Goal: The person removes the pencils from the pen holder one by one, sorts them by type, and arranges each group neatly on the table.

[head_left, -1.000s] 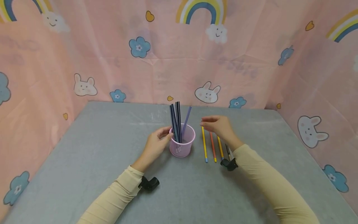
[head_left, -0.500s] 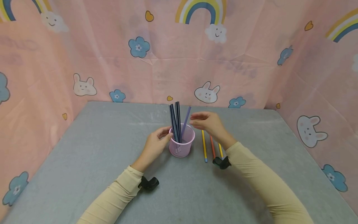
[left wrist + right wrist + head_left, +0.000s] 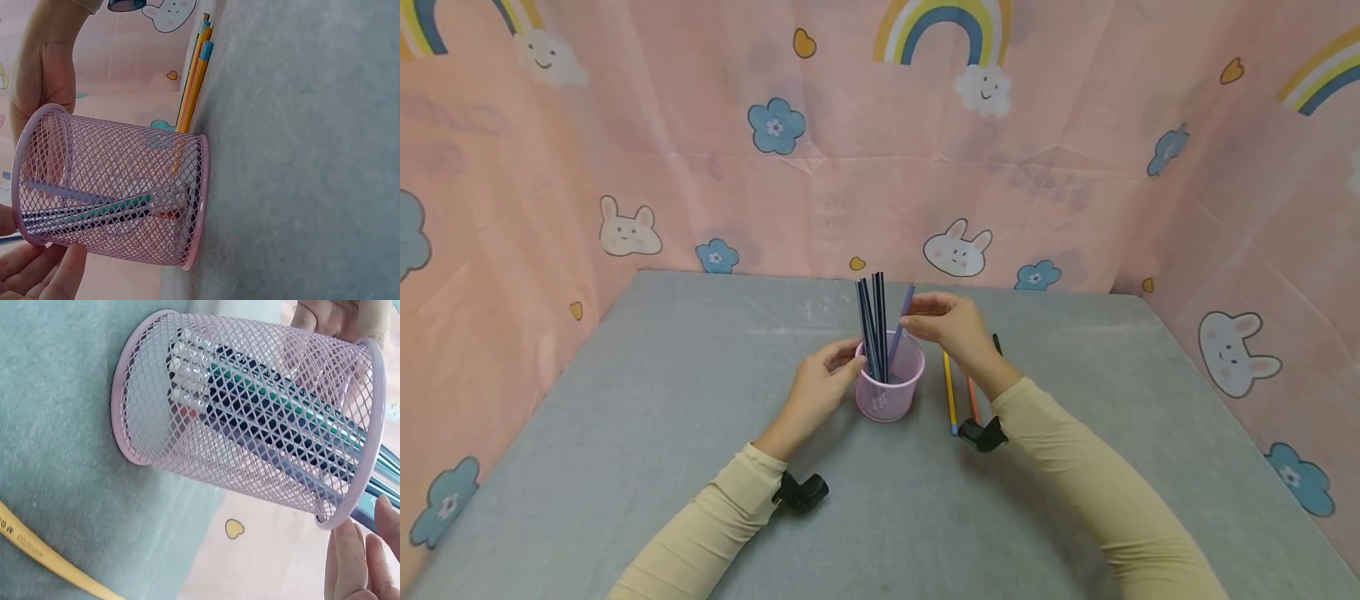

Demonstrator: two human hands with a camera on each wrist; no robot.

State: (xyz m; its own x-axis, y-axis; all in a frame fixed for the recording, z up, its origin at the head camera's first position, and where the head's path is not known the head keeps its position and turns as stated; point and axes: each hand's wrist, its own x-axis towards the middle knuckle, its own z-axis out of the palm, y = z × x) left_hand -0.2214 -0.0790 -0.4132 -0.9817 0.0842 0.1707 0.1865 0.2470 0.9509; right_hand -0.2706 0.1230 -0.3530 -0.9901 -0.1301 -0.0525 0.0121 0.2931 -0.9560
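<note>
A pink mesh pencil cup (image 3: pixel 889 404) stands upright on the table, holding several dark striped pencils (image 3: pixel 872 325) and one purple pencil (image 3: pixel 897 340) leaning to the right. My left hand (image 3: pixel 816 387) grips the cup's left rim, thumb and fingers at the edge. Over the right rim, my right hand (image 3: pixel 951 329) pinches the purple pencil near its upper end between thumb and fingers. In the right wrist view, white-ended pencils (image 3: pixel 250 394) show through the mesh, with the right fingertips (image 3: pixel 350 550) just past the rim.
Right of the cup lie a yellow pencil (image 3: pixel 950 392) and an orange pencil (image 3: pixel 973 400), partly hidden by the right forearm. A dark tip (image 3: pixel 997 343) shows behind the wrist. A pink patterned cloth (image 3: pixel 820 208) hangs behind the grey table (image 3: pixel 700 350).
My right hand has moved left from above the loose pencils to the purple pencil in the cup. My left hand has stayed on the rim.
</note>
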